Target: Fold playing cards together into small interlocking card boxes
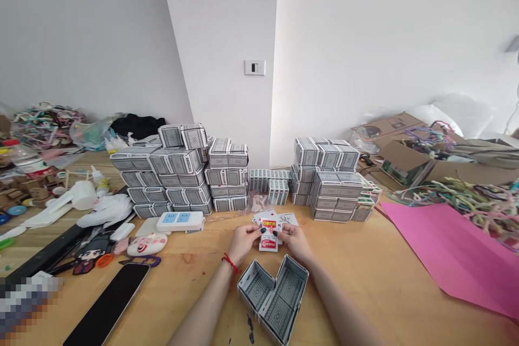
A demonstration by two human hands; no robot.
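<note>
Between my two hands I hold a red and white playing card point(268, 235) marked POKER, with at least one more card behind its right edge. My left hand point(246, 240) pinches the card's left side, dark thumbnail in front. On the other side my right hand point(295, 239) pinches the right edge. Several loose playing cards point(288, 219) lie face up on the table just beyond my fingers. Closer to me, between my forearms, sits an open heart-shaped box point(279, 297) built from grey-backed playing cards.
Stacks of card-built boxes stand at the back left point(178, 173) and back right point(336, 189), with small card packs point(278, 192) between them. A black phone point(107, 303) and a power strip point(180, 220) lie left. Pink paper point(446, 259) and cord piles are right.
</note>
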